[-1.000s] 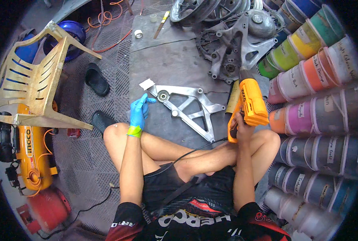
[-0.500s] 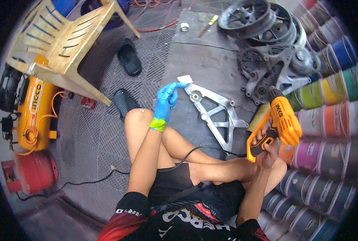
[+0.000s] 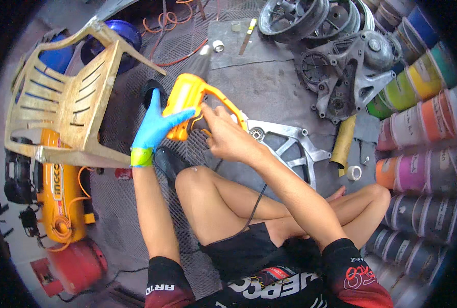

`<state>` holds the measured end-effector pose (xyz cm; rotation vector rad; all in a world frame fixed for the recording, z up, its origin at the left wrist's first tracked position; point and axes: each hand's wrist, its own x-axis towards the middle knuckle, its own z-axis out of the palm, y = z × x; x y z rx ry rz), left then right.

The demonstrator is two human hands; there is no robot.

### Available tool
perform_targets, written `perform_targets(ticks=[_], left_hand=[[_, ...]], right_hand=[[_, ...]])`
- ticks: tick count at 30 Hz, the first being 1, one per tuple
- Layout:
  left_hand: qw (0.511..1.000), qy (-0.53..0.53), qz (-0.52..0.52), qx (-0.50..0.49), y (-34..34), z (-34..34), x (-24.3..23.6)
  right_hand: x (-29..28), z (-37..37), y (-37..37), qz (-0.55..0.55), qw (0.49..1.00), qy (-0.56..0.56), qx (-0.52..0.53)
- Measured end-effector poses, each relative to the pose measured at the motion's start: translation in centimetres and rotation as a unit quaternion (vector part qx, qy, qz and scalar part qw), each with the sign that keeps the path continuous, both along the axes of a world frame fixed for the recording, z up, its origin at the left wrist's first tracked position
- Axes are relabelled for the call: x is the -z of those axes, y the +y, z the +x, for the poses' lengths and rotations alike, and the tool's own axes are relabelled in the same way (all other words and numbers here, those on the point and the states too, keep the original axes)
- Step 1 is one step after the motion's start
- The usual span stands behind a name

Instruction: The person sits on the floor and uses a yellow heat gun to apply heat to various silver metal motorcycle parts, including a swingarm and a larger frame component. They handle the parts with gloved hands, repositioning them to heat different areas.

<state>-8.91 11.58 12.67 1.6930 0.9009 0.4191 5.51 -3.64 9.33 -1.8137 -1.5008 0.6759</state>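
I hold a yellow corded heat gun [image 3: 184, 90] left of centre, over the left end of a silver metal bracket [image 3: 290, 142] lying on the dark mat. My left hand [image 3: 157, 122], in a blue glove with a lime band at the wrist, has its thumb and fingers round the gun's body. My bare right hand [image 3: 227, 133] is on the gun at its handle side; the fingertips are partly hidden. The gun's black cord hangs down toward my crossed legs.
A plastic chair [image 3: 69, 102] stands left, by a yellow compressor [image 3: 62, 195] and red tank [image 3: 80, 264]. Stacked paint buckets [image 3: 413, 167] line the right. Wheel rims [image 3: 295, 18] and metal housings [image 3: 344, 77] lie back right, near a rolled brown sheet [image 3: 343, 146] and tape roll [image 3: 353, 172].
My right hand has swung the heat gun leftward from the right side of the bracket, and my gloved left hand, empty before, has taken hold of its body.
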Motion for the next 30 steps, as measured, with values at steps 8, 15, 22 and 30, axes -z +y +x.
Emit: perform_targets(ticks=[8,15,22,30], left_hand=[[0.996,0.048,-0.062,0.034,3.5,-1.5,7.7],[0.995,0.013,-0.09,-0.048,6.0,-2.4,16.0],[0.996,0.036,-0.057,-0.051,4.0,-3.5,19.2],[0.924,-0.027,0.366,-0.108,-1.4,6.1,10.5]], right_hand=[[5.1,-1.9,3.5,-0.047,0.996,-0.054,0.049],[4.9,-3.8,-2.9,0.086,0.996,-0.035,0.001],[2.2,1.9,-19.3,-0.018,0.981,0.181,-0.065],[2.6,14.6,-30.7,-0.107,0.936,0.336,-0.01]])
